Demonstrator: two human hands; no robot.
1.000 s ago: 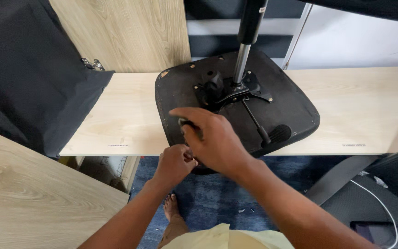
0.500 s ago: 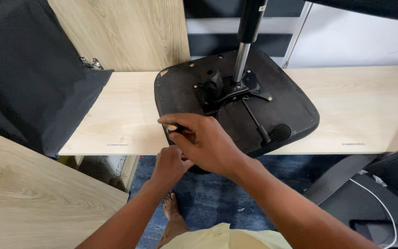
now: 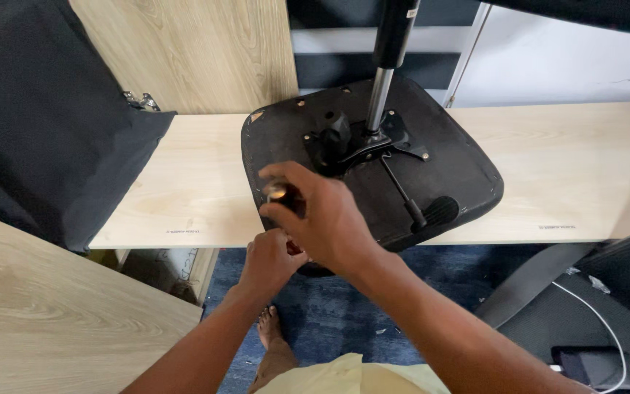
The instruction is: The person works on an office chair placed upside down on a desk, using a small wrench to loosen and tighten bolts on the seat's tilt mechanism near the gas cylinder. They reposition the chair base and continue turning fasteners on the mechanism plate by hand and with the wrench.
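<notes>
Over the last second we kept our right hand [image 3: 322, 219] clamped on a small metal-tipped tool [image 3: 277, 192] at the near-left edge of the upturned seat [image 3: 432, 175] on the surface [image 3: 184, 182], while our left hand [image 3: 267, 259] stayed pinched beneath, its grip hidden.

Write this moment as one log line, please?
right hand: grips small metal-tipped tool | left hand: at seat edge below | chair seat: upside down on wooden board

Black chair seat [image 3: 432, 175] lies upside down on the light wooden bench [image 3: 570, 168], mounting plate and gas cylinder [image 3: 386, 69] upward, front edge overhanging.
</notes>
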